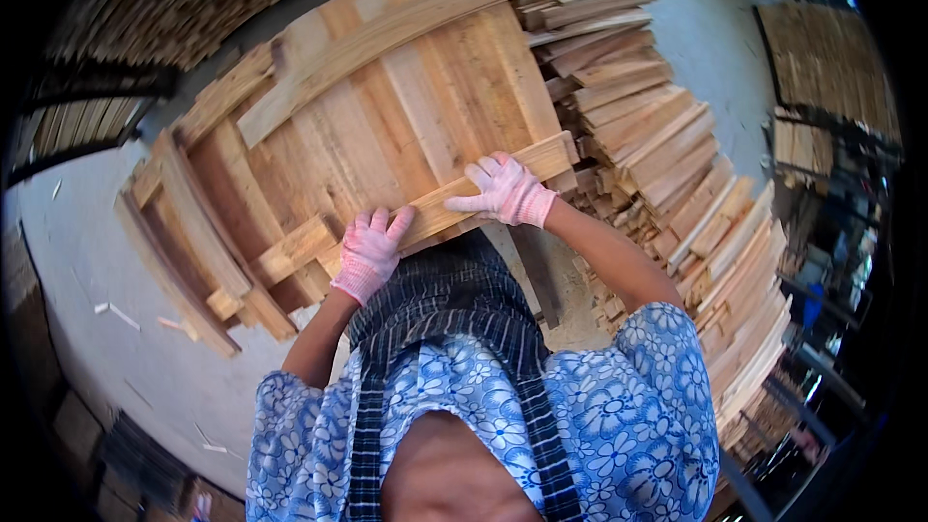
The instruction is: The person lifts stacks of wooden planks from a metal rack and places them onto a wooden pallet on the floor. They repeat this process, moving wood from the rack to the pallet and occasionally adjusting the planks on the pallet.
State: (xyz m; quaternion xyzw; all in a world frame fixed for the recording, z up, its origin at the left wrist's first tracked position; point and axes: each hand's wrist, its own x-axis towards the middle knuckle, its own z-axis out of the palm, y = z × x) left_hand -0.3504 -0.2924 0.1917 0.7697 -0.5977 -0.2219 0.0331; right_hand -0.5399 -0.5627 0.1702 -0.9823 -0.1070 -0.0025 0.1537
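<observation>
My left hand (369, 249), in a pale pink knitted work glove, curls its fingers over the left part of a narrow wooden board (431, 212). Farther right, my right hand (505, 191) in a matching glove grips the same board, its thumb stretched along the top face. This board lies along the near edge of several planks (372, 121) set side by side in front of me. A longer board (387, 46) rests across their far end. The undersides of the fingers are hidden.
Stacked loose wood pieces (667, 140) curve along the right side. At the left, more boards (198, 213) jut out past the planks. A large timber pile (184, 0) stands at the far left, and another stack (826, 58) at the far right. Offcuts lie on the grey floor (116, 261).
</observation>
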